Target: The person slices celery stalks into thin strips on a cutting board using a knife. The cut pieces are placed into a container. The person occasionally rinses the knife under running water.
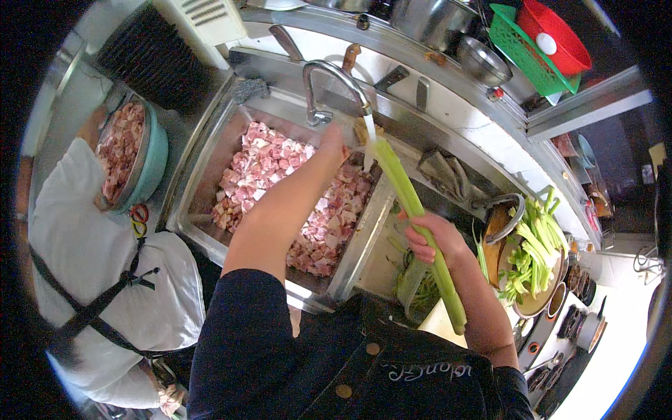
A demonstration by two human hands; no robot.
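My right hand (pixel 433 239) grips a long green celery stalk (pixel 417 212) around its middle. The stalk's upper end lies under the water stream from the curved metal faucet (pixel 338 68). My left hand (pixel 333 142) reaches over the left sink basin near the faucet base, blurred; its fingers are partly hidden, so I cannot tell whether it holds anything. Beneath my left arm, diced raw meat (pixel 273 152) fills much of that basin. A plastic container of green trimmings (pixel 420 291) stands in the right basin, below my right hand.
At the left a co-worker in white (pixel 115 252) handles a turquoise basin (pixel 157 157) of meat. Knives (pixel 391 79) hang behind the sink. A pot of cut celery (pixel 538 252) stands at right, beside a dark-rimmed pan handle. Steel pots (pixel 433 23) and a green basket (pixel 530 58) stand above.
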